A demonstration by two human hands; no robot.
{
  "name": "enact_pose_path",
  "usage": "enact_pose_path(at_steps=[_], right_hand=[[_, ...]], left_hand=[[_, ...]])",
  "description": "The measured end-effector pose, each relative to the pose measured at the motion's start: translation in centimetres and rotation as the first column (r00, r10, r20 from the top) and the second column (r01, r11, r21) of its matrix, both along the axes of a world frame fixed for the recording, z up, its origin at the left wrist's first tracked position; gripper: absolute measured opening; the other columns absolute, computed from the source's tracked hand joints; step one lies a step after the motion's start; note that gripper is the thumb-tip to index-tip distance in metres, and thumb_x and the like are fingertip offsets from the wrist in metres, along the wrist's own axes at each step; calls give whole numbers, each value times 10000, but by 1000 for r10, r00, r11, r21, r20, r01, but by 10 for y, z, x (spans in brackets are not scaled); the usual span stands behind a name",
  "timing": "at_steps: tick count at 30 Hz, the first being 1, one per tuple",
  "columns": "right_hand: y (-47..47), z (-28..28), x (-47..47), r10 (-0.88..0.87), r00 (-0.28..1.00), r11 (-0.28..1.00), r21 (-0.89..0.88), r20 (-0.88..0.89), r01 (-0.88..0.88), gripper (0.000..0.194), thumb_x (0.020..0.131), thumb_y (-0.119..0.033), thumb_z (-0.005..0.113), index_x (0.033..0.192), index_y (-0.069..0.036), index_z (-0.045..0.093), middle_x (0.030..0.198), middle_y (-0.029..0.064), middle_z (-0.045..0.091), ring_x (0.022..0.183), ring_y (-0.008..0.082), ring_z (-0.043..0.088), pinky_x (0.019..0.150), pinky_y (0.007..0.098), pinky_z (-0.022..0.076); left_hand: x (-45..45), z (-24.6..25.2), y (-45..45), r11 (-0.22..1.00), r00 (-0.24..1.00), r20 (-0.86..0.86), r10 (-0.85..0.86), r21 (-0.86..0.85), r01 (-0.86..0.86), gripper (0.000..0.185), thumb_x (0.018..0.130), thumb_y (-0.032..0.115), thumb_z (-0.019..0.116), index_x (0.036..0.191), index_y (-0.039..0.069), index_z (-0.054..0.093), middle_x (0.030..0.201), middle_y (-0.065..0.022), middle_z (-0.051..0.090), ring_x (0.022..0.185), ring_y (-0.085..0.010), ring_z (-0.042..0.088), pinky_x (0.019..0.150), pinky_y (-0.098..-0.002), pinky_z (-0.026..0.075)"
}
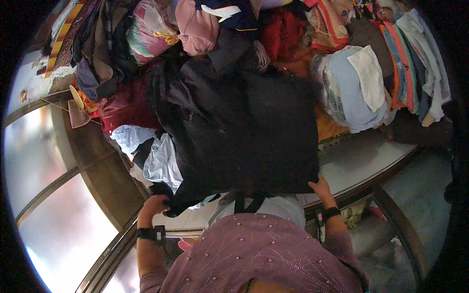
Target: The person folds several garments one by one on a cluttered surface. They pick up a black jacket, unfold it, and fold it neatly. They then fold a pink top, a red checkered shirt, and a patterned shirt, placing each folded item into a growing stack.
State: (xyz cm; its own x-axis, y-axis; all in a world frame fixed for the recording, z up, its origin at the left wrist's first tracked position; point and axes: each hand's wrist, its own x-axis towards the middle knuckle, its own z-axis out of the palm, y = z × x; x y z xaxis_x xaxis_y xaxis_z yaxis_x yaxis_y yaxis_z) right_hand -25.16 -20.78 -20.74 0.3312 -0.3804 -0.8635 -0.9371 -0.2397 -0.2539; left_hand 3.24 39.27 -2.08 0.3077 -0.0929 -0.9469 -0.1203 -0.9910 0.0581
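A large black cloth garment (249,132) is spread out in front of me, its far part lying over a pile of clothes. My left hand (155,206) grips a bunched lower corner of it at the left. At the lower right corner, my right hand (321,187) pinches the edge of the same cloth. Beside the garment's left edge lie a white cloth (163,161) and a light blue cloth (132,137), with a maroon cloth (132,106) above them. Right of the garment sits a folded light blue cloth (344,84) with a white cloth (367,77) on top.
Heaped clothes, including a pink bundle (198,29) and a red cloth (282,33), fill the far side. More garments hang or stack at right (406,66). Frosted panes (55,205) stand left; a dark curved frame edge (366,183) runs along the right.
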Motion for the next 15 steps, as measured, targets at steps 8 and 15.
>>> enact_pose_path(at_steps=[8,15], right_hand=[[36,-77,-26,63,998,997,-42,-7,-64,675,697,-228,750,1230,33,428,1062,232,633,1010,360,618,860,401,485],[44,-75,-56,26,952,998,57,-304,-9,739,679,-246,755,1281,2,406,1171,279,574,1107,405,559,899,423,468]], left_hand=[[-2,-41,-31,918,932,53,-360,201,343,313,725,206,677,1035,163,669,992,-115,665,974,-311,636,796,-444,528],[84,-63,-179,793,588,640,-495,57,607,112,744,120,581,772,103,688,797,-97,610,819,-285,628,672,-416,507]])
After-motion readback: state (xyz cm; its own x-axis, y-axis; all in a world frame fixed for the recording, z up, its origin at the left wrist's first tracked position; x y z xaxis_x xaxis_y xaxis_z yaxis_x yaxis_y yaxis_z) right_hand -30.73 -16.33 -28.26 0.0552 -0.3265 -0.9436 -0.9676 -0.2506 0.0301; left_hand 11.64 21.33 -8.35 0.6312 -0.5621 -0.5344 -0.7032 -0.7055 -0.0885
